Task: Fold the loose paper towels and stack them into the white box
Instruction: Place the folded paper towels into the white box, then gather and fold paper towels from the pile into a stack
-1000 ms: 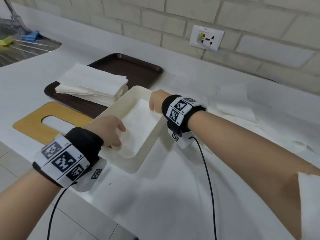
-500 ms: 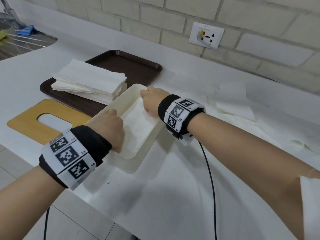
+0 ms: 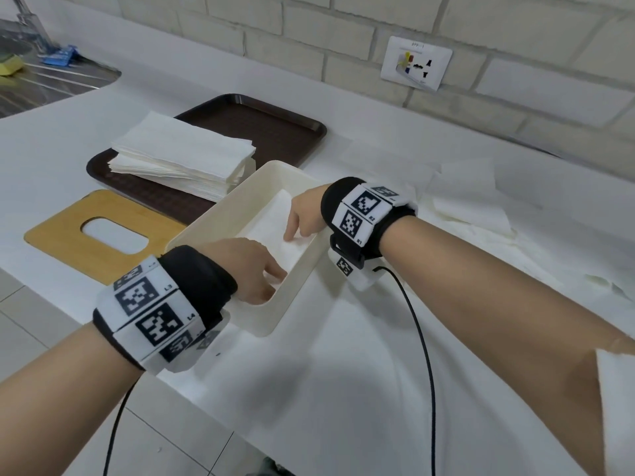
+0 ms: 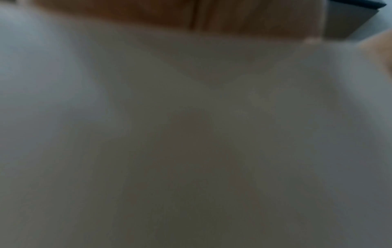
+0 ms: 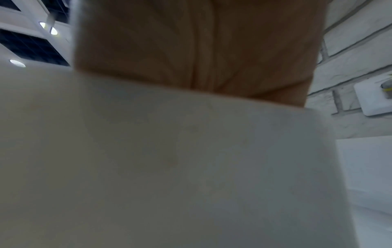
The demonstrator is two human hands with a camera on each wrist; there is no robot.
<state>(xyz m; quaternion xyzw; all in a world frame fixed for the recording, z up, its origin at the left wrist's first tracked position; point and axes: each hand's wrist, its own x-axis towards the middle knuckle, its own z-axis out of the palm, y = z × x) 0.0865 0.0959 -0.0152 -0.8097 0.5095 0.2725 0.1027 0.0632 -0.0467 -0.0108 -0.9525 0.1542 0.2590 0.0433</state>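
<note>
Two hands work inside the white box [image 3: 220, 214], which stands on the desk [image 3: 343, 389] just beside a dark brown tray [image 3: 275, 128].

Item: folded paper towel [image 3: 271, 218], lying flat on the box floor. Left hand [image 3: 247, 269] reaches over the near rim, fingers [image 3: 275, 271] extended and lying on the towel's near end. Right hand [image 3: 305, 214] comes over the right wall, one finger pointing down and pressing the towel; whether its other fingers curl cannot be told. Neither hand appears to grip anything.

Item: stack of folded towels [image 3: 182, 159], on the tray's near end.

Item: loose paper towels [image 3: 470, 204], crumpled, unfolded, on the desk to the right, well apart from the box.

Item: wooden lid [image 3: 68, 231] with an oval slot, left of the box.

Handling, judged: towels very light, soft, limp, easily torn or creased; best taken by a pinch at opposite corners or edges, then smoothed flat with open fingers.

Writing: wrist bands carry square coded markers lettered L3, L4 and R1, R2. Wall socket [image 3: 415, 63] bears small print, unreadable.

Both wrist views are blurred, showing only skin and a pale surface.
</note>
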